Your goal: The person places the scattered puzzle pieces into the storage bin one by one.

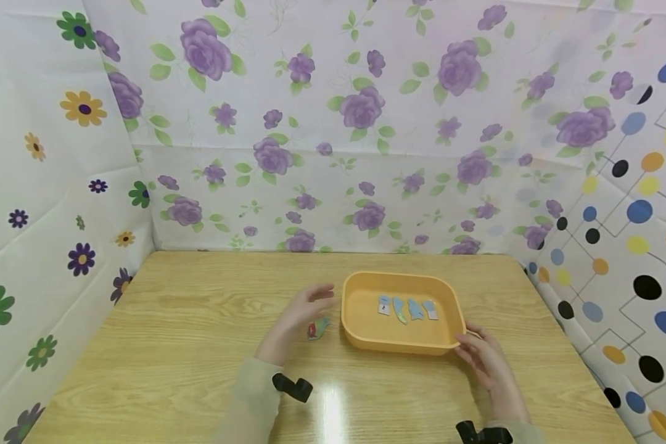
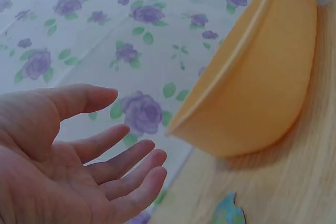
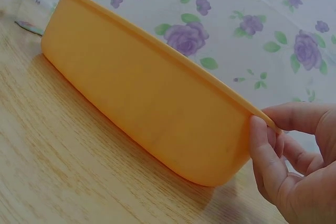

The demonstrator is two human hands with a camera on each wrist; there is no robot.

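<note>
An orange plastic tray [image 1: 361,342] with rounded corners stands on the wooden table. Several small light-blue pieces [image 1: 415,309] with cut outlines, perhaps puzzle pieces, lie in a row inside it. My right hand [image 1: 488,357] pinches the rim at the near right corner, thumb and fingers on either side, as the right wrist view [image 3: 294,156] shows. Just left of the tray, my left hand [image 1: 302,314] hovers with relaxed, spread fingers and holds nothing. Below that hand, one loose green, red and blue piece [image 1: 318,328] lies on the table; only its tip shows in the left wrist view.
The wooden table [image 1: 200,345] reaches back to a wall covering [image 1: 322,185] with purple roses. Sheets with flowers [image 1: 33,216] on the left and coloured dots [image 1: 616,296] on the right border its sides. Each wrist wears a black camera mount [image 1: 293,387].
</note>
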